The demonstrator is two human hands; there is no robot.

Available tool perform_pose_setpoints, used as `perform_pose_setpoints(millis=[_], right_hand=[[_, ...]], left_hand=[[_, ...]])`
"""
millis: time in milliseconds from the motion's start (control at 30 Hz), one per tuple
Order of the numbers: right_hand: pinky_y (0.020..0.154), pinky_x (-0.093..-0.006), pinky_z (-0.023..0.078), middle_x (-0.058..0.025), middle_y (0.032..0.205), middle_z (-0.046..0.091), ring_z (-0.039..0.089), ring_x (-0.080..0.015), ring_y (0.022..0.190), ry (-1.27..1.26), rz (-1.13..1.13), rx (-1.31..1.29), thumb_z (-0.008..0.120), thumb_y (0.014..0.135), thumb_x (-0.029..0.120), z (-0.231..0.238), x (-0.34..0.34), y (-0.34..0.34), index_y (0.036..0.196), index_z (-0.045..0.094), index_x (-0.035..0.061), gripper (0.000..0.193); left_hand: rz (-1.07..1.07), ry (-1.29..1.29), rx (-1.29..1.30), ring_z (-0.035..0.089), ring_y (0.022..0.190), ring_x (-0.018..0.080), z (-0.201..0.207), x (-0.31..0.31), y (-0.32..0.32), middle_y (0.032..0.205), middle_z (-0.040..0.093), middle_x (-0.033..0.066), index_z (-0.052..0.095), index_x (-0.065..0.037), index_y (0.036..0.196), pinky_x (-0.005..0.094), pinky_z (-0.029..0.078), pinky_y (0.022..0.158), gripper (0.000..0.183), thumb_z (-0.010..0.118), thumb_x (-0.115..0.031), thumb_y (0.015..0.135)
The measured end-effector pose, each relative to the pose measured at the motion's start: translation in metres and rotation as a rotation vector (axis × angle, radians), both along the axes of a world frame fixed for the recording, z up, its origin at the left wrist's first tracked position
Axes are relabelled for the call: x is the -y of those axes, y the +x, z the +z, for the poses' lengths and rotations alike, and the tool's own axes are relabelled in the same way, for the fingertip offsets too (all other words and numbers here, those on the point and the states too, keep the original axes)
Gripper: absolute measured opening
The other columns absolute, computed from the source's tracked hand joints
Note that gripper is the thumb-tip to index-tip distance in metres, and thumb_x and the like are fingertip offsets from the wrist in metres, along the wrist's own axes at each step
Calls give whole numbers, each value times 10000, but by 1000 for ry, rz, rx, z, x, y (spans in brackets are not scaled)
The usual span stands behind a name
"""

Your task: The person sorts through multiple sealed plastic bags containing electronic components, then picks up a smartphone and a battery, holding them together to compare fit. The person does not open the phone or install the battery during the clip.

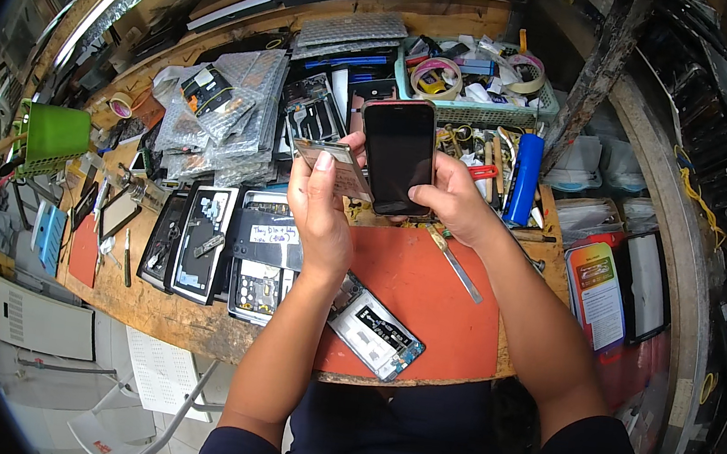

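Observation:
My left hand (322, 209) is closed on a thin, flat silvery-brown piece (338, 170), the thumb lying across its face. I cannot make out its exact kind. Right beside it, my right hand (456, 197) grips a smartphone (399, 155) with a dark screen, thumb on its lower right corner. Fingertips of the left hand reach the phone's left edge. Below my hands lies a reddish-orange mat (458, 345). An opened phone (377, 332) with its inner parts bare rests tilted on the mat, partly behind my left forearm. A thin-bladed knife (458, 266) lies near my right wrist.
Opened phone bodies (201, 240) and a labelled dark panel (268, 239) lie left of the mat. Bubble-wrap packs (251, 115) are piled behind. A green basket (484, 113) holds tape rolls and small parts. A blue tube-like object (525, 181) stands at right. A wooden post (600, 75) rises there.

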State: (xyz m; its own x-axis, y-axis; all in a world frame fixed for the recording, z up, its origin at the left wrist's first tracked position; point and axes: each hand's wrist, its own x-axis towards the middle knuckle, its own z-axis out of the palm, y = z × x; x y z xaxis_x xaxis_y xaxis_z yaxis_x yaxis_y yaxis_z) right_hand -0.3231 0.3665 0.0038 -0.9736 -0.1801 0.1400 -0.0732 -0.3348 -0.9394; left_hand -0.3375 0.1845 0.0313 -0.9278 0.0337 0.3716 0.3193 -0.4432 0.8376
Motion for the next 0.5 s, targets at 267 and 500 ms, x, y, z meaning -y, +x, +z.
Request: perform_pose_setpoints(millis=[267,500], right_hand=[[824,-336,597,-77,1105,691,679,-147,972,20,-26,-24,613,917,-19,-6,1,-1,1229,586,-39,314],[872,-335,579,-75,1111,697,674,-143,1002,29,0,45,624,922,-10,-4,-2,-2,1239,586,-40,321]], left_hand=[[34,-40,15,660,1087,268,1,-1,-1,1265,651,254,541,40,1205,395,509,1015,412,463,-336,1056],[-6,20,7,635,1054,184,0,0,-1,1255,664,207,543,23,1227,342,503,980,354,498,-286,1060]])
